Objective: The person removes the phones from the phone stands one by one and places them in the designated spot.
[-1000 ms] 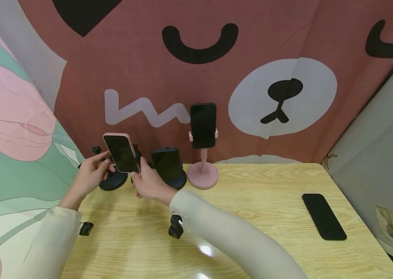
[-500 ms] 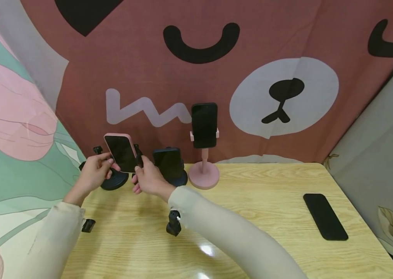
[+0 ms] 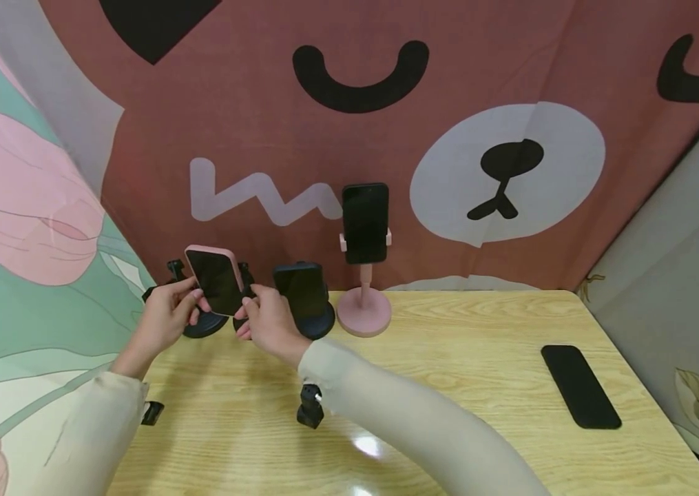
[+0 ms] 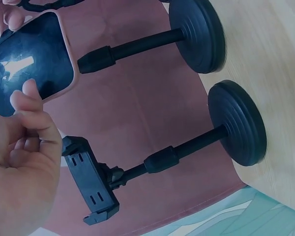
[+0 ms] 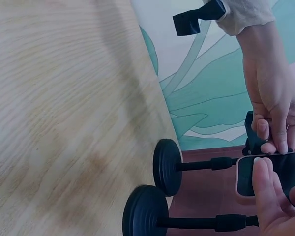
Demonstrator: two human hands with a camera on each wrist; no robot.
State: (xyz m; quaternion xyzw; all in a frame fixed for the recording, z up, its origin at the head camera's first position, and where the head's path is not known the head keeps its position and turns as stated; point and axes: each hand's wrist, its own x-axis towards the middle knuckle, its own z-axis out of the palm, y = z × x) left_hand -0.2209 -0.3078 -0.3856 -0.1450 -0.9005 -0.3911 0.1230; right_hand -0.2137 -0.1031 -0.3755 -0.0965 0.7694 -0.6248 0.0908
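A phone in a pink case (image 3: 215,281) is tilted back in front of a black phone stand (image 4: 198,37). My left hand (image 3: 166,313) pinches its left edge, thumb over the border of the screen and the other fingers curled. The lower right edge is held by my right hand (image 3: 270,322), with the thumb (image 5: 263,184) on the front. The phone and fingers hide most of this stand's clamp. Left of it is a second black stand (image 4: 238,123) whose empty clamp (image 4: 92,179) is near my left hand in the left wrist view.
Just to the right, a dark phone (image 3: 301,289) sits in another stand with a dark round base. Beyond it, a pink stand (image 3: 364,312) holds a black phone (image 3: 366,222) upright. One more black phone (image 3: 581,386) lies on the wooden table (image 3: 448,358). A printed curtain (image 3: 250,103) hangs behind.
The pink-cased phone has come down slightly, both hands still on its edges. The right hand's fingers have shifted a little along the phone's side. The other phones stay where they were.
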